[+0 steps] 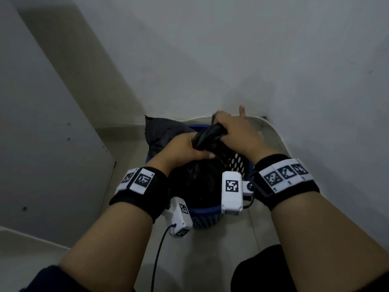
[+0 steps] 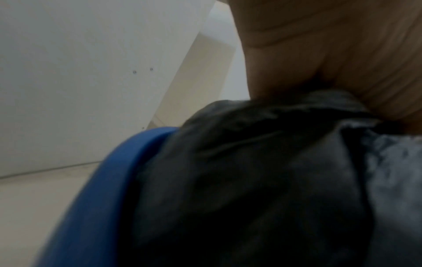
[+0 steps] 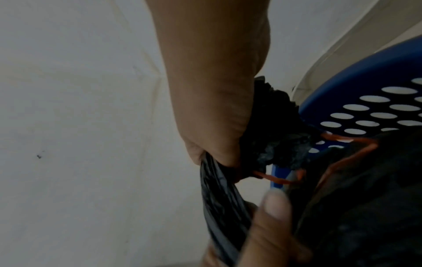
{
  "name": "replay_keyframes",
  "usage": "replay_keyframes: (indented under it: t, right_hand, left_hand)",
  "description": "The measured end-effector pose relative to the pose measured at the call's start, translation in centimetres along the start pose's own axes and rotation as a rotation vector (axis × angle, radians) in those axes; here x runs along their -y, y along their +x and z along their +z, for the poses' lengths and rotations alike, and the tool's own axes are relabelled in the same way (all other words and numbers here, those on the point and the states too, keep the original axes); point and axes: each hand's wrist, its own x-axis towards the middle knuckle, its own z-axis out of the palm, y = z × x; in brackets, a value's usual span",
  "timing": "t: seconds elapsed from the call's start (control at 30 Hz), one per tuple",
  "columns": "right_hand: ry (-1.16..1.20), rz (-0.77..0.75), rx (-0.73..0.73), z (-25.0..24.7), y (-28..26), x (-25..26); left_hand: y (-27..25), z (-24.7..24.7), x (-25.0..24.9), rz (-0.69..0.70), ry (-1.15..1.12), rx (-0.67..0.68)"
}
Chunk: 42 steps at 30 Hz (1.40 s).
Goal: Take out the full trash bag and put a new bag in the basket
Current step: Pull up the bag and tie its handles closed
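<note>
Left hand (image 1: pixel 181 149) and right hand (image 1: pixel 233 131), fingers curled round the twisted neck of the full black plastic trash bag (image 1: pixel 208 137), which sits below them in the blue perforated plastic basket (image 1: pixel 239 165). Draw the neck straight upward, gripping firmly, so the orange drawstring (image 3: pixel 276 178) beside the right fingers clears the rim.

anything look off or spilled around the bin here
Nothing spilled that shows. The left hand and right hand grip the black trash bag's twisted neck, and the bag sits in the blue basket.
</note>
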Motion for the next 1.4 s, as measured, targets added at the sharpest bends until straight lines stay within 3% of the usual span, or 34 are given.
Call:
replay_keyframes:
  t: [0.1,0.17,0.3,0.37,0.57,0.7,0.77,0.9,1.0,1.17,1.4]
  right_hand:
    - [0.162,0.066,-0.074,-1.6,-0.5,0.4]
    - [0.237,0.125,-0.074,-1.9,-0.7,0.4]
    - [0.208,0.239,-0.081,-2.0,-0.6,0.1]
    - [0.21,0.321,-0.066,-2.2,-0.6,-0.3]
    - [0.37,0.483,0.064,-2.4,-1.2,-1.5]
    - [0.483,0.475,0.3,-3.2,-2.2,-1.6]
    - [0.785,0.482,0.352,-3.4,-2.8,-1.0]
    - [1.609,0.53,0.227,-2.1,-2.4,1.0]
    - [1.881,0.502,0.214,-1.0,-1.4,2.3]
    - [1.782,0.52,0.108,-0.1,-0.5,1.4]
    - [1.345,0.515,0.204,1.5,-0.4,2.3]
  left_hand:
    - [-0.2,0.3,1.5,0.087,0.184,-0.088]
    - [-0.7,0.6,1.9,0.087,0.151,-0.082]
    - [-1.5,1.4,2.6,0.08,-0.484,-0.025]
    - [-1.4,1.7,2.9,0.1,-0.507,-0.046]
    - [-0.4,2.5,4.1,0.078,-0.508,-0.192]
    - [-0.2,3.2,4.3,0.101,-0.6,-0.339]
    - [-0.1,3.5,4.1,0.088,-0.601,-0.336]
    - [0.0,3.7,3.8,0.057,-0.523,-0.305]
    - [-0.1,3.3,3.8,0.047,-0.461,-0.261]
    - [-0.4,3.2,2.9,0.027,-0.436,-0.25]
    - [-0.6,3.8,2.3,0.044,-0.475,-0.351]
